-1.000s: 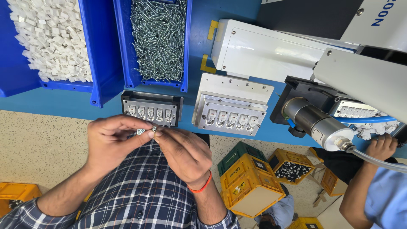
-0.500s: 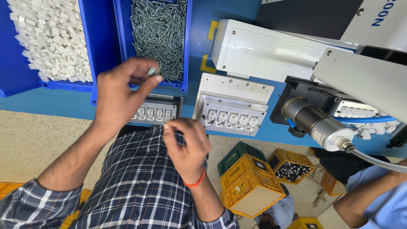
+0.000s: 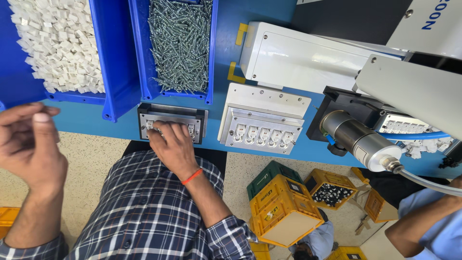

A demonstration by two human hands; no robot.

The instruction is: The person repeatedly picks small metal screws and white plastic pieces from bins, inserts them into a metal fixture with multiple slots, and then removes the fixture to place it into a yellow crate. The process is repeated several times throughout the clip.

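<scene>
The right hand (image 3: 171,144) is pressed fingertips-down on the dark fixture (image 3: 173,121) below the screw bin (image 3: 179,45); nothing is seen gripped. The left hand (image 3: 30,144) is raised, loosely open. A screw could be mis-seated if pressed askew.

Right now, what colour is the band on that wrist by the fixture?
The wristband on the right hand is orange-red, seen in the head view.

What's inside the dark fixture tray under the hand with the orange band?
The dark fixture tray holds a row of small white parts, visible at both ends. The right hand covers the middle of the row, so those slots cannot be seen.
</scene>
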